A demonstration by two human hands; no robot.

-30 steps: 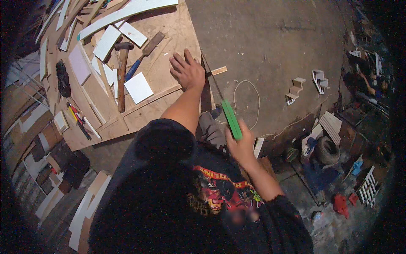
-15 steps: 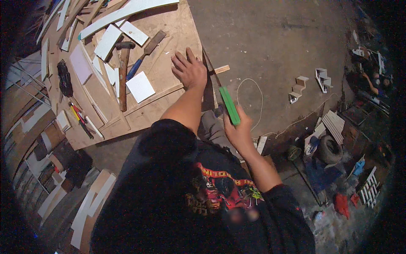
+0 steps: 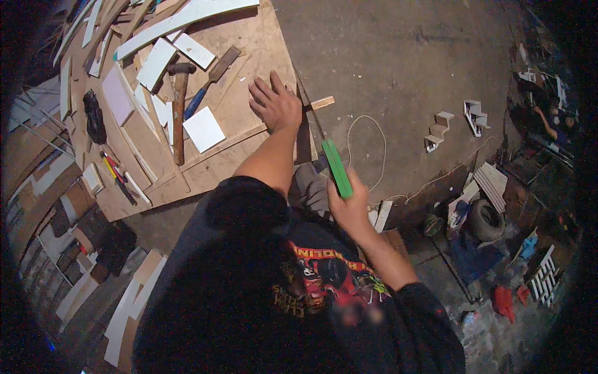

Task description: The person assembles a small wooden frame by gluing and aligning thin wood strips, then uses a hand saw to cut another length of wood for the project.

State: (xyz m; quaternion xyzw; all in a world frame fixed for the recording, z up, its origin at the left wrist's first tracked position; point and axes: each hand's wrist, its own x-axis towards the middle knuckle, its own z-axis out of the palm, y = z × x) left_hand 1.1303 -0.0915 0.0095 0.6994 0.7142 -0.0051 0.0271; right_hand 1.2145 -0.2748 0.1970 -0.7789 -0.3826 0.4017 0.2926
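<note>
My right hand (image 3: 351, 202) is wrapped round the green handle of a handsaw (image 3: 337, 168). Its narrow dark blade runs up along the table's right edge and crosses a thin wood strip (image 3: 322, 103) that juts out past that edge. My left hand (image 3: 277, 106) lies flat near the same edge, fingers spread, pressing down beside the strip; what lies beneath the palm is hidden. Left of this hand, a white square tile-like piece (image 3: 204, 129), a chisel (image 3: 212, 83) with a blue handle and a hammer (image 3: 180, 112) rest on the wooden table (image 3: 243, 149).
White and bare wood offcuts (image 3: 187, 25) crowd the table's far left. A black bundle (image 3: 94, 116) and pliers with red and yellow grips (image 3: 117, 176) lie at its left. On the floor to the right are step-shaped pieces (image 3: 439, 131), a looped cord (image 3: 367, 116) and a tyre (image 3: 486, 223).
My right hand has drawn the saw back toward my body, so its handle sits lower. My left hand remains pressed on the table edge.
</note>
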